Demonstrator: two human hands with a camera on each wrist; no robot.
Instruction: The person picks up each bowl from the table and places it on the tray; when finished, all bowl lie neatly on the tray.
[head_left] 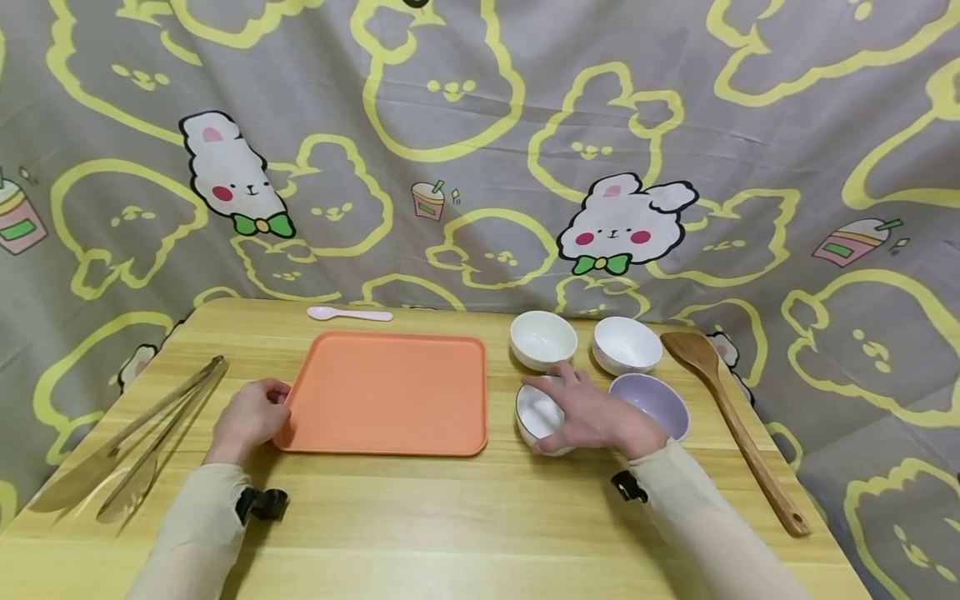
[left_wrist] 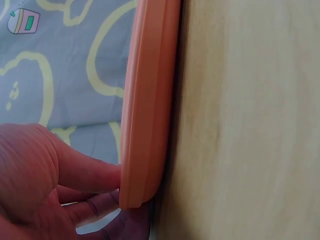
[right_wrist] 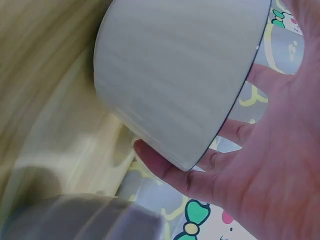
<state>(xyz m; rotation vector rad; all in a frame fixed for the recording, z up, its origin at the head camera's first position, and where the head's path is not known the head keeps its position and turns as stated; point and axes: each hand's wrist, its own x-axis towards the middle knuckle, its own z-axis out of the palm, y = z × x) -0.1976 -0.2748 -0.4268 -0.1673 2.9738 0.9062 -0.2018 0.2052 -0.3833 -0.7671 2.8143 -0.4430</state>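
The orange tray (head_left: pixel 390 396) is pinched at its left edge by the left grip (head_left: pixel 247 418), while the dark-rimmed bowl (head_left: pixel 535 417) just right of the tray, held by the right grip (head_left: pixel 588 412), is best kept level.

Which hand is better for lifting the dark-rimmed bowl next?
Probably the right hand: its grip spans the bowl, while the left hand pinches the orange tray farther away.
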